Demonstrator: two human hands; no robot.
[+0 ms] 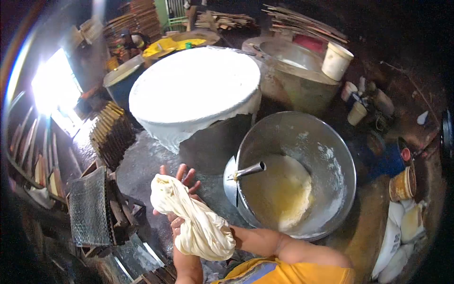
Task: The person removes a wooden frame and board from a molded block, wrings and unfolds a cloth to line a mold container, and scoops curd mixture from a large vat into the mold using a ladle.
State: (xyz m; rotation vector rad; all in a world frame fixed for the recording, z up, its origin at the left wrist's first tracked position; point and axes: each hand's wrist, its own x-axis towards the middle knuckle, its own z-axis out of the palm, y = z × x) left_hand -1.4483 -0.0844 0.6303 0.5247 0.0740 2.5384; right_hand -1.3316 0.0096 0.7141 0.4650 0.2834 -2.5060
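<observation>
Two hands (189, 178) at lower centre, some fingers spread behind a twisted pale bundle (204, 230), firm grip I can't tell, deep metal bowl (314, 135) right of centre

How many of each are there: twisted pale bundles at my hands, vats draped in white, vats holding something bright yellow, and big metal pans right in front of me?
Twisted pale bundle: 1
White-draped vat: 1
Vat with bright yellow contents: 1
Big metal pan in front: 1
Total: 4
</observation>
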